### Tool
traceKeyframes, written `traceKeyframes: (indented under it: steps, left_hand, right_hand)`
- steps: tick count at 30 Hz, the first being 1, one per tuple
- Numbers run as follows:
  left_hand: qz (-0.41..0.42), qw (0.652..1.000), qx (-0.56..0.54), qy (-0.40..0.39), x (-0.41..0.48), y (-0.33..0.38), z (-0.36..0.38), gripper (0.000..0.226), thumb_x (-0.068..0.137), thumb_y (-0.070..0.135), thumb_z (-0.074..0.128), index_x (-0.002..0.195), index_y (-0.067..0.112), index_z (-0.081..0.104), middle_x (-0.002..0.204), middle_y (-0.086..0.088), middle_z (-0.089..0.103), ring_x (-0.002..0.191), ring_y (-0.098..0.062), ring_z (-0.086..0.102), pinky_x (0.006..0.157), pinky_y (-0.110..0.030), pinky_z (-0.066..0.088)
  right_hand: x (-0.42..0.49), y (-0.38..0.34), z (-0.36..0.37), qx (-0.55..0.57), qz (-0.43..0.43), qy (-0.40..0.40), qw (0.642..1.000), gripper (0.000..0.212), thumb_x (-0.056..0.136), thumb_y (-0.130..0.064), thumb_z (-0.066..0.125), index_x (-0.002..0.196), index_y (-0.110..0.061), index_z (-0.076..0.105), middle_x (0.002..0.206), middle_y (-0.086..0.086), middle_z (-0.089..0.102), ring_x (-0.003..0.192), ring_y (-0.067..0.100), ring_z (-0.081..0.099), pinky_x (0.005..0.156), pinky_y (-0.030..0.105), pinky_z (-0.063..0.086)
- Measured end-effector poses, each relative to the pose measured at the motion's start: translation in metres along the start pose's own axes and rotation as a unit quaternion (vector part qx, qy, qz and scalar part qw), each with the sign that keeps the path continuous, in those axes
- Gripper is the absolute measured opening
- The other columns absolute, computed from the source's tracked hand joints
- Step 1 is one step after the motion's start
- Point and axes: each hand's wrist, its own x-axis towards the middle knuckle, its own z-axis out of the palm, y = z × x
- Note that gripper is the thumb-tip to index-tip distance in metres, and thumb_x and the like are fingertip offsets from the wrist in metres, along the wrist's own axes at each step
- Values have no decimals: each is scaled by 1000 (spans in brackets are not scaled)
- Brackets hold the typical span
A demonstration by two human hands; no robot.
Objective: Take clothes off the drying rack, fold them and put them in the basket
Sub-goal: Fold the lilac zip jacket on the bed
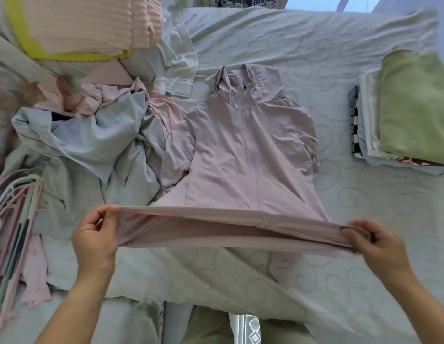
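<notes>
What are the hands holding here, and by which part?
The pale lilac-pink hooded zip jacket, by its bottom hem: the left hand pinches one corner, the right hand the other, with the hem stretched between them.

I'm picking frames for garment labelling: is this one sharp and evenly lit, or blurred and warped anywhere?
Head view: soft light, no hard shadows; pink hoodie, left hand and right hand fairly sharp; hangers at left edge and pink blanket top left smeared; wide-angle bending at borders.
</notes>
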Motion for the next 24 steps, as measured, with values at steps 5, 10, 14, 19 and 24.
traceKeyframes:
  steps: [5,10,14,19,24]
  left_hand:
    - [-71,977,183,-78,-10,-83,-28,9,92,13,62,84,10,66,70,-11,63,58,-7,56,52,-19,42]
    - [-199,914,305,-177,-22,-128,-24,13,86,12,69,75,7,65,78,-15,66,72,-33,60,65,-36,47]
    - [-147,913,332,-184,-25,-110,28,11,90,17,64,90,6,62,93,-16,64,79,-30,60,70,-38,45]
    - [-4,922,247,-299,-51,-47,152,28,91,20,62,117,9,59,110,-4,51,99,-20,54,89,-32,44]
    - [41,914,179,-360,-76,5,244,38,94,26,58,128,11,51,124,-6,49,111,-20,51,96,-37,45]
  right_hand:
    - [-25,51,32,-152,-21,-191,970,58,79,-11,75,85,-66,57,80,-11,61,78,-5,58,66,5,41]
    - [-22,80,48,-176,99,-262,944,20,83,-29,73,81,-49,67,93,-6,65,83,2,61,77,25,48]
    - [6,97,56,-181,173,-95,963,18,91,-21,62,104,-12,71,98,10,71,88,26,63,71,30,41]
    - [36,89,82,-137,256,33,956,31,96,-28,51,124,-18,60,117,9,66,107,33,59,90,40,43]
    - [52,72,114,-109,278,9,954,30,94,-36,55,117,-18,62,118,4,67,109,30,59,96,42,43]
